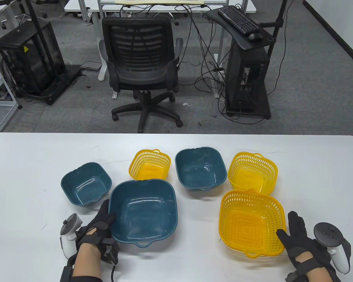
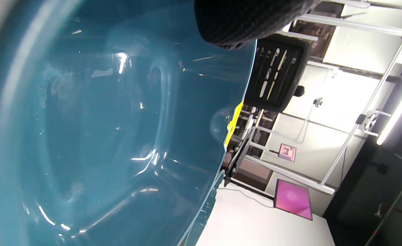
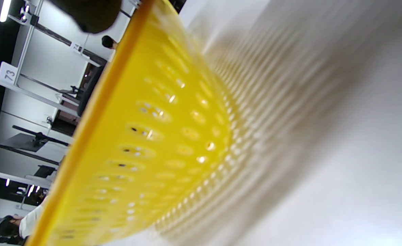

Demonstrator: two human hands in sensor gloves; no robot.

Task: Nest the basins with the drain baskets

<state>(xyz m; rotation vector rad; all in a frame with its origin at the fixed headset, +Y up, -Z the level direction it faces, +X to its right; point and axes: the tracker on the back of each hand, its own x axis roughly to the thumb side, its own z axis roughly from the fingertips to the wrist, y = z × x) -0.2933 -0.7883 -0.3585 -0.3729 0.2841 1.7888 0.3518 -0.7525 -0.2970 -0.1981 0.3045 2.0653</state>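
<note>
Three teal basins stand on the white table: a small one (image 1: 86, 183) at the left, a large one (image 1: 144, 211) in front, a medium one (image 1: 200, 169) behind. Three yellow drain baskets stand apart from them: small (image 1: 149, 164), medium (image 1: 252, 173), large (image 1: 251, 223). My left hand (image 1: 108, 213) grips the large basin's left rim; a fingertip (image 2: 248, 20) lies over the basin (image 2: 102, 130) in the left wrist view. My right hand (image 1: 285, 224) grips the large basket's right rim, thumb inside, fingers outside. The basket wall (image 3: 153, 143) fills the right wrist view, blurred.
The table's far edge (image 1: 176, 134) runs behind the bowls. Beyond it stand a black office chair (image 1: 141, 64) and a computer stand (image 1: 247, 73). Bare table (image 1: 197, 252) lies between the large basin and the large basket.
</note>
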